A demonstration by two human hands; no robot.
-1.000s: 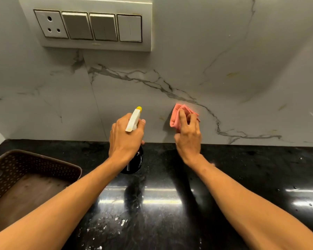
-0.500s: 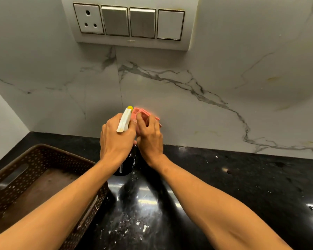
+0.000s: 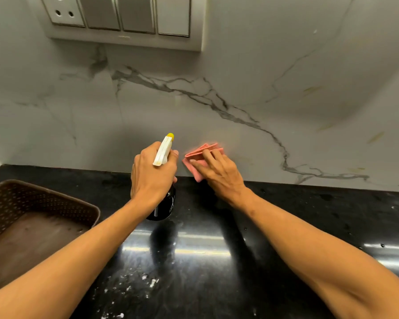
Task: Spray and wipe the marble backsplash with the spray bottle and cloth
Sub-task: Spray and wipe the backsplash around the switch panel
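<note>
Pink cloth (image 3: 196, 171) under flat right hand (image 3: 219, 173), left hand (image 3: 151, 176) gripping bottle (image 3: 163, 150)

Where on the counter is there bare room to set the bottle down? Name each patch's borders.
Free: counter right of the right hand, below the backsplash; the strip between the forearms, speckled white. Crowded: basket on the left; left hand, bottle and cloth at the wall.

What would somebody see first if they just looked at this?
Probably the pink cloth, which the right hand presses against the marble backsplash, just above the black counter. Beside it, the left hand grips a spray bottle with a yellow tip, and a brown basket sits at far left.
</note>
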